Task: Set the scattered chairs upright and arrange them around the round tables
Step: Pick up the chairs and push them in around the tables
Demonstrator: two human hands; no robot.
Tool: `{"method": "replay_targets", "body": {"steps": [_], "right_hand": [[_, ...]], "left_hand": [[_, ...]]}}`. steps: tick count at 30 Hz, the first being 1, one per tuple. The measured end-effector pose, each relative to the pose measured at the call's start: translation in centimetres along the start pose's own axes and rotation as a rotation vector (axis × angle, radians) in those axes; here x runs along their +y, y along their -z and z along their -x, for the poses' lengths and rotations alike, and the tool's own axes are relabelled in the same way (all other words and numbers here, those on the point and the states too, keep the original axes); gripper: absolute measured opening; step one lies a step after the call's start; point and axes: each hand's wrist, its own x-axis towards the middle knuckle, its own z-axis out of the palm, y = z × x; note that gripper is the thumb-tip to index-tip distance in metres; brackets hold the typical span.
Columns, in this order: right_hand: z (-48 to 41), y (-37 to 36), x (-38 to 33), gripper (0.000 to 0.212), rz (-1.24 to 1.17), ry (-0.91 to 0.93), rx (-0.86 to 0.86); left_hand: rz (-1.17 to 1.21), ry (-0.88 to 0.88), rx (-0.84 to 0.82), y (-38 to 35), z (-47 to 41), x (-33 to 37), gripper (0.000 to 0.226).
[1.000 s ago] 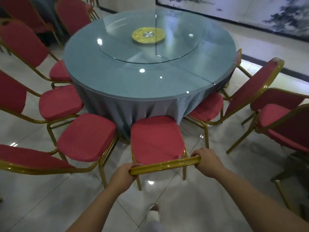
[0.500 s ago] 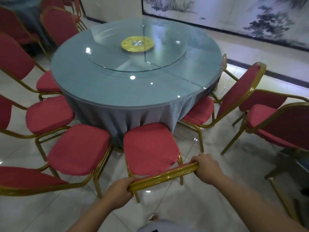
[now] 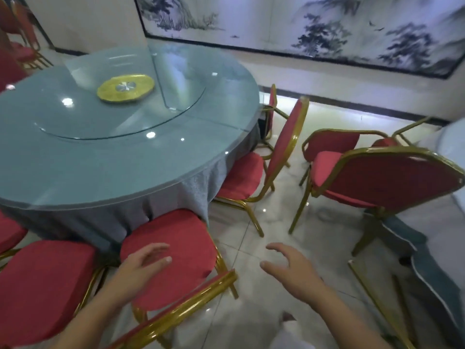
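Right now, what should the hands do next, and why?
Probably reach for the right-side chair: the left hand and right hand are open, the near chair already sits at the round table, and that one stands apart from it.

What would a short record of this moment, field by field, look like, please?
left hand: open, over the seat of the nearest chair, holding nothing
right hand: open, over the floor beside that chair, holding nothing
nearest chair: upright, seat against the cloth of the round table
round table: grey cloth, glass turntable, gold disc
loose chair: upright, right of the table, apart from it
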Motion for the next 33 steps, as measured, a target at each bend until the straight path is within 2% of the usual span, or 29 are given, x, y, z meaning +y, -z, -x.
{"method": "replay_targets", "body": {"steps": [2, 4, 9, 12, 16, 21, 25, 27, 29, 31, 33], "right_hand": [[-1.0, 4.5, 2.2, 0.042, -0.09, -0.017, 0.075], [-2.2, 8.7, 4.2, 0.036, -0.175, -0.03, 0.154], [-4.8, 17.3, 9.1, 0.03, -0.329, -0.105, 0.258], [-6.5, 21.1, 11.7, 0.027, -0.362, -0.13, 0.312], [-9.1, 24.8, 13.8, 0.021, -0.457, -0.146, 0.391], [-13.9, 28.3, 14.7, 0.022, -0.52, -0.174, 0.49], [-16.8, 33.0, 13.6, 0.023, -0.481, -0.224, 0.679], [-17.8, 35.8, 12.3, 0.02, -0.431, -0.193, 0.749], [-18.7, 38.2, 11.0, 0.02, -0.384, -0.122, 0.804], [-19.9, 40.5, 10.1, 0.025, -0.303, -0.052, 0.785], [-20.8, 43.0, 10.2, 0.043, -0.156, -0.084, 0.653]], "left_hand": [[-0.03, -0.072, 0.036, -5.7, -2.8, 4.2, 0.022], [-0.041, -0.113, 0.001, -11.6, -5.3, 8.4, 0.023], [-0.043, -0.15, -0.247, -25.7, -9.9, 17.6, 0.027], [-0.062, -0.183, -0.348, -31.5, -11.8, 20.9, 0.029], [-0.143, -0.157, -0.452, -35.1, -15.0, 22.8, 0.03], [-0.182, -0.163, -0.465, -37.7, -23.0, 25.1, 0.034], [-0.243, -0.152, -0.565, -40.9, -30.2, 27.3, 0.056], [-0.249, -0.159, -0.602, -42.7, -33.2, 28.6, 0.067], [-0.328, -0.24, -0.653, -44.3, -35.8, 29.9, 0.077], [-0.418, -0.351, -0.727, -45.7, -37.9, 31.2, 0.086], [-0.521, -0.427, -0.786, -47.1, -39.9, 32.3, 0.09]]}}
